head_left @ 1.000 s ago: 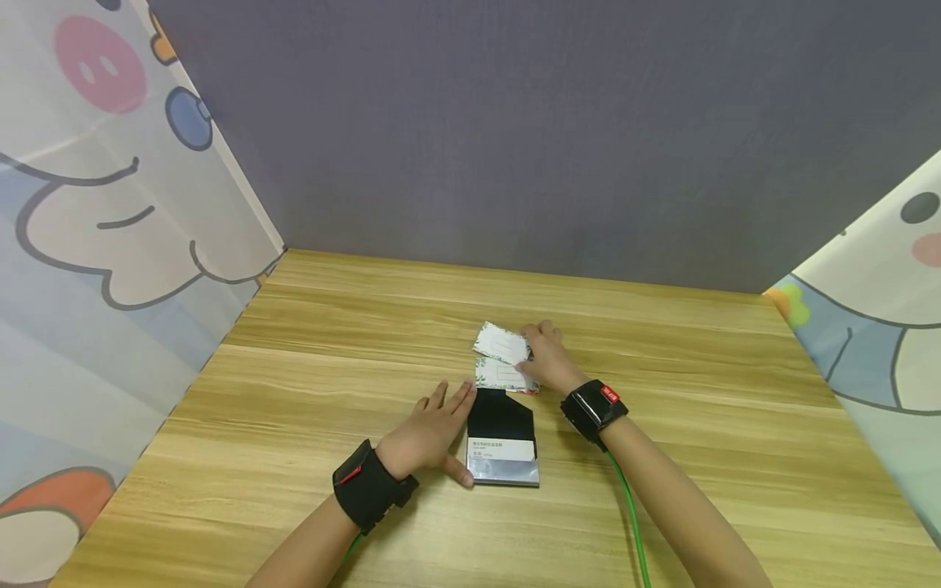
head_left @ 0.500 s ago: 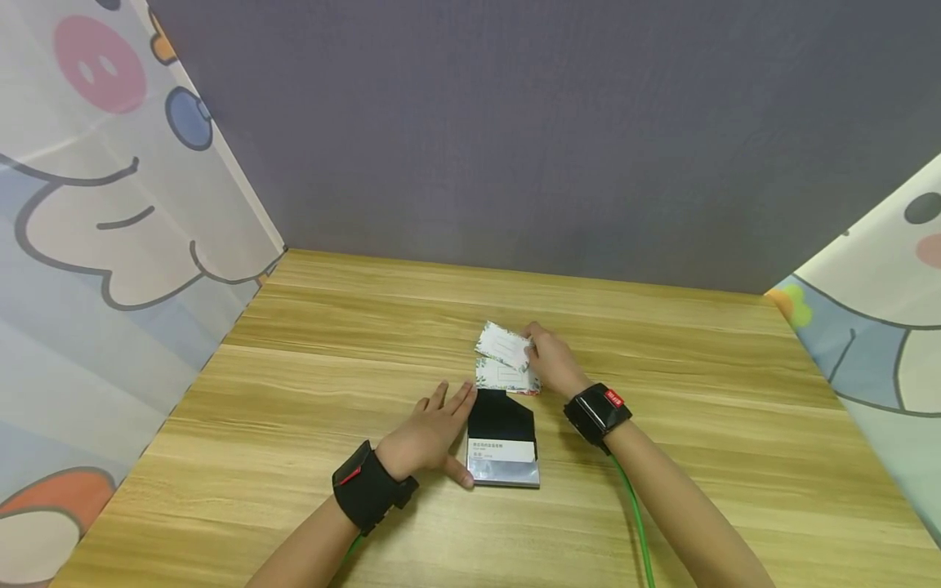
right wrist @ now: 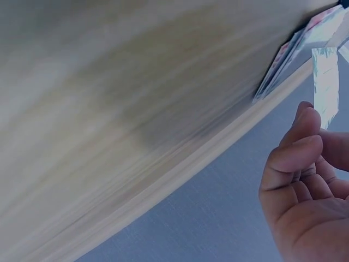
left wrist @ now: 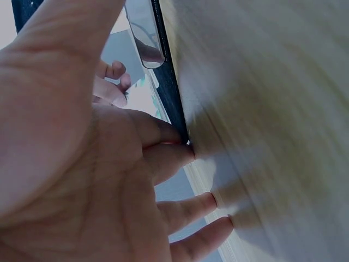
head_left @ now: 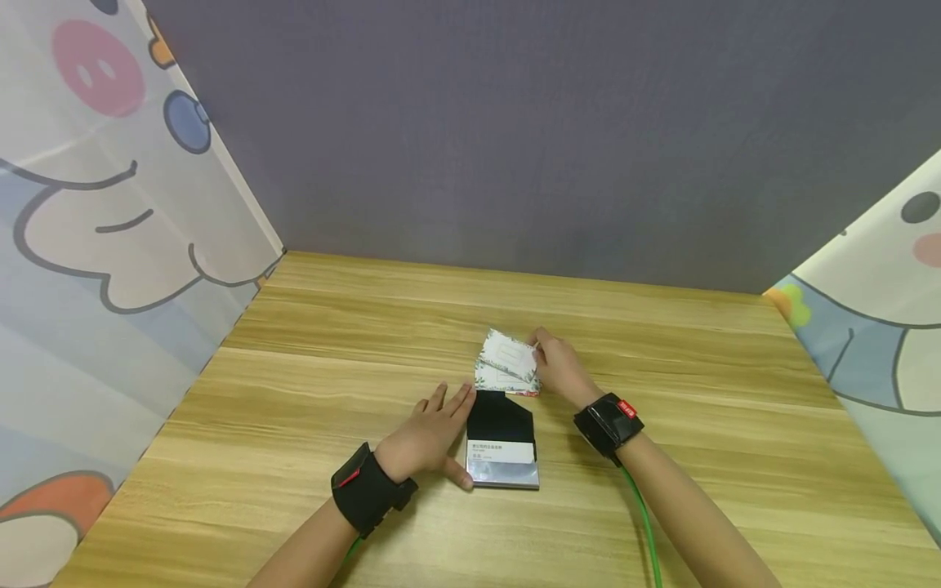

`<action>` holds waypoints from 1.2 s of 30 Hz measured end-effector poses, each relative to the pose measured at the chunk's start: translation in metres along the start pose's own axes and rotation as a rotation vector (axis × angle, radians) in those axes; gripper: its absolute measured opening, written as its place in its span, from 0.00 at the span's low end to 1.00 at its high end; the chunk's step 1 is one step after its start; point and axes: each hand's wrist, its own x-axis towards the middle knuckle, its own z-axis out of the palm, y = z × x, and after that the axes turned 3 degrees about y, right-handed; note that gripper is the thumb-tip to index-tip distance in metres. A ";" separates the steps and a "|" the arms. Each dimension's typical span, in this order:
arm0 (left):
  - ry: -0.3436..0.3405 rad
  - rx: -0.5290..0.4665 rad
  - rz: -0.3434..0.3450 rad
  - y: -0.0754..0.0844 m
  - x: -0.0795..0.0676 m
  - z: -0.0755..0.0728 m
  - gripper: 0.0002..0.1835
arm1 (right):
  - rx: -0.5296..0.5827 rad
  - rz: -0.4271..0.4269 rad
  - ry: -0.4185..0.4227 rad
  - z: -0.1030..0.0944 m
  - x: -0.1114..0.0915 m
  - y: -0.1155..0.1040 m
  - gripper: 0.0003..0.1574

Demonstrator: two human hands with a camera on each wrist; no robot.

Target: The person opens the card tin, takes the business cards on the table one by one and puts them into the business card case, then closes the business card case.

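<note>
Between the thumb and fingers of my right hand is a white card with a leafy printed border. It is tilted and held over several similar cards lying on the table. In the right wrist view the pinched card is clear of the stack. My left hand lies with spread fingers along the left side of a black card case, touching its edge. The case's flap is folded back towards the cards. A white printed card shows inside, above a shiny silver panel.
The wooden table ends at a grey wall panel behind. Cartoon-printed curtains stand at both sides. A black strap with a device sits on each wrist, and a green cable trails from the right one.
My right hand has taken the upper card by its right end and drawn it slightly right and towards me. The left hand and the case have stayed in place.
</note>
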 end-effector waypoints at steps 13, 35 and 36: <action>0.000 -0.006 0.003 0.000 -0.002 0.002 0.68 | -0.029 -0.093 0.024 0.000 -0.017 0.000 0.10; 0.002 0.013 0.003 0.000 -0.002 0.001 0.67 | 0.012 -0.152 -0.048 -0.001 -0.046 -0.013 0.11; 0.002 0.014 0.002 0.000 -0.001 0.001 0.67 | 0.014 -0.148 -0.056 -0.002 -0.047 -0.014 0.11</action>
